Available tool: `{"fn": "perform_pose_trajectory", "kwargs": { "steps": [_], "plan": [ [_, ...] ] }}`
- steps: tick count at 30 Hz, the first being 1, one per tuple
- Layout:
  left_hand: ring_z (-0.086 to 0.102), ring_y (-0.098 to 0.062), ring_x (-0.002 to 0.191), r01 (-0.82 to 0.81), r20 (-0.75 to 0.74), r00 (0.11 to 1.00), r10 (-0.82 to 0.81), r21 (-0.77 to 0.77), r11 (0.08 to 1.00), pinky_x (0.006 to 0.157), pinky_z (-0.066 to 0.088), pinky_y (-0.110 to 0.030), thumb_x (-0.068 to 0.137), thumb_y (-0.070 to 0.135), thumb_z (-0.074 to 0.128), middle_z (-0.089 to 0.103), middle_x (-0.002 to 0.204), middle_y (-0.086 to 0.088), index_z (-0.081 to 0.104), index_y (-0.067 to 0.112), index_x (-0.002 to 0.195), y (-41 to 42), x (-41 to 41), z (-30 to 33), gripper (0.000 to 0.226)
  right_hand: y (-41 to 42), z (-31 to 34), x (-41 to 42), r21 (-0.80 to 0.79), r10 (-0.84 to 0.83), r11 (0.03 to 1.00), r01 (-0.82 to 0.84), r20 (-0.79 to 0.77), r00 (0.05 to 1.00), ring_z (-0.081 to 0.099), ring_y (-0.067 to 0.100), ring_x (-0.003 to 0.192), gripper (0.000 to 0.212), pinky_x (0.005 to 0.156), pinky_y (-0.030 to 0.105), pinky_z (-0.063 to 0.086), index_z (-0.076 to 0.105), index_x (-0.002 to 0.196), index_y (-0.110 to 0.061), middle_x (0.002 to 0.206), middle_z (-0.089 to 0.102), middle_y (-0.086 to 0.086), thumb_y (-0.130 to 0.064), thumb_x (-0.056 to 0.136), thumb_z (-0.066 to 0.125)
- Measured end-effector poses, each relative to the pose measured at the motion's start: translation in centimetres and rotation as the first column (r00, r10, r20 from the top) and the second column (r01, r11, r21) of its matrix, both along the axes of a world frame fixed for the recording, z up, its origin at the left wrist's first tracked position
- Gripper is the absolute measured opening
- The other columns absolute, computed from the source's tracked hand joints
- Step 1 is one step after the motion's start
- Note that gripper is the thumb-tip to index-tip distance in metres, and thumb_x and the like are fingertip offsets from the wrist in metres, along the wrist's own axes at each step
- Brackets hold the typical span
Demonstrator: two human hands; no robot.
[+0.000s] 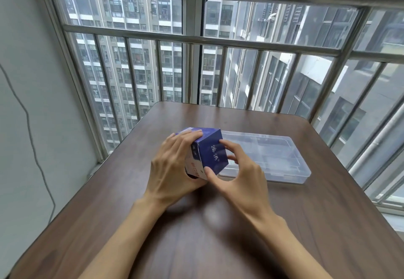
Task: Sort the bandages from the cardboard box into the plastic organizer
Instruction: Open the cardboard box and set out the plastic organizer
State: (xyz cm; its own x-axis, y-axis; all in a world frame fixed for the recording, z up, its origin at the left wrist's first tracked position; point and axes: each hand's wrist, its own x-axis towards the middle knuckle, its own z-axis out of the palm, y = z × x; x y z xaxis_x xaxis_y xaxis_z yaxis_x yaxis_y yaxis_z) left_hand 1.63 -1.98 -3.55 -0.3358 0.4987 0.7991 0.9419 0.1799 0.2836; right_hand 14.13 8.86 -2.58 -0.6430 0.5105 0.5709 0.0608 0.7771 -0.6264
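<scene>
A blue and white cardboard box point(213, 151) is held tilted above the brown table point(218, 235). My left hand point(172, 167) grips its left side, fingers curled over the top edge. My right hand point(238, 173) pinches the blue end face between thumb and fingers. The clear plastic organizer point(282, 158) lies flat on the table just right of the box, lid closed as far as I can tell. No bandages are visible; the box hides its contents.
A metal railing and window point(196, 40) run close behind the table's far edge. A grey wall with a thin cable point(28, 125) stands at the left. Bare tabletop lies in front of my hands.
</scene>
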Motion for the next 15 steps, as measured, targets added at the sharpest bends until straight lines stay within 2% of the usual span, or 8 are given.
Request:
{"fn": "perform_pose_trajectory", "kwargs": {
  "steps": [4, 8, 10, 12, 15],
  "plan": [
    [0.055, -0.019, 0.12, 0.013, -0.102, 0.995, -0.012, 0.012, 1.0, 0.106, 0.038, -0.042, 0.065, 0.045, 0.074, 0.061, 0.124, 0.001, 0.054, 0.015, 0.123, 0.0, 0.0, 0.3, 0.068, 0.0, 0.7, 0.3, 0.022, -0.033, 0.999, 0.033, 0.007, 0.999, 0.062, -0.004, 0.096, 0.058, 0.074, 0.028, 0.054, 0.05, 0.114, -0.038, 0.105, 0.064, -0.025, -0.056, 0.061, 0.064],
    [0.055, -0.018, 0.117, 0.004, -0.109, 0.994, -0.001, 0.029, 1.0, 0.106, 0.038, -0.037, 0.067, 0.046, 0.072, 0.062, 0.123, -0.001, 0.055, 0.013, 0.121, 0.2, 0.2, 0.2, 0.066, -0.7, 0.8, 0.3, -0.01, -0.046, 0.999, 0.046, -0.011, 0.999, 0.065, 0.004, 0.091, 0.051, 0.069, 0.031, 0.054, 0.045, 0.105, -0.033, 0.096, 0.065, -0.02, -0.045, 0.059, 0.063],
    [0.056, -0.018, 0.116, -0.014, -0.061, 0.998, 0.014, 0.011, 1.0, 0.102, 0.041, -0.029, 0.063, 0.046, 0.073, 0.06, 0.124, 0.001, 0.054, 0.013, 0.122, -0.2, 0.1, 0.3, 0.071, -0.6, 1.4, 0.3, -0.081, -0.042, 0.996, 0.042, 0.006, 0.999, 0.065, 0.008, 0.086, 0.042, 0.068, 0.031, 0.051, 0.043, 0.098, -0.032, 0.09, 0.066, -0.016, -0.042, 0.06, 0.057],
    [0.057, -0.015, 0.11, -0.055, 0.02, 0.998, 0.055, 0.007, 0.998, 0.086, 0.044, -0.022, 0.057, 0.048, 0.072, 0.058, 0.123, 0.006, 0.052, 0.016, 0.124, -0.6, 0.1, 0.3, 0.077, 0.3, 2.6, 0.2, -0.212, 0.03, 0.977, -0.025, 0.02, 0.999, 0.065, 0.006, 0.08, 0.029, 0.067, 0.027, 0.049, 0.048, 0.091, -0.028, 0.084, 0.069, -0.01, -0.035, 0.066, 0.059],
    [0.058, -0.01, 0.103, -0.188, 0.258, 0.951, 0.169, 0.051, 0.981, 0.072, 0.044, -0.022, 0.051, 0.053, 0.077, 0.057, 0.118, 0.014, 0.049, 0.026, 0.125, -0.3, 0.5, 0.5, 0.084, 2.4, 4.9, -1.1, -0.437, 0.157, 0.884, -0.166, -0.058, 0.986, 0.063, 0.008, 0.071, 0.01, 0.067, 0.021, 0.048, 0.064, 0.09, -0.016, 0.083, 0.073, 0.003, -0.012, 0.081, 0.067]
  ]
}}
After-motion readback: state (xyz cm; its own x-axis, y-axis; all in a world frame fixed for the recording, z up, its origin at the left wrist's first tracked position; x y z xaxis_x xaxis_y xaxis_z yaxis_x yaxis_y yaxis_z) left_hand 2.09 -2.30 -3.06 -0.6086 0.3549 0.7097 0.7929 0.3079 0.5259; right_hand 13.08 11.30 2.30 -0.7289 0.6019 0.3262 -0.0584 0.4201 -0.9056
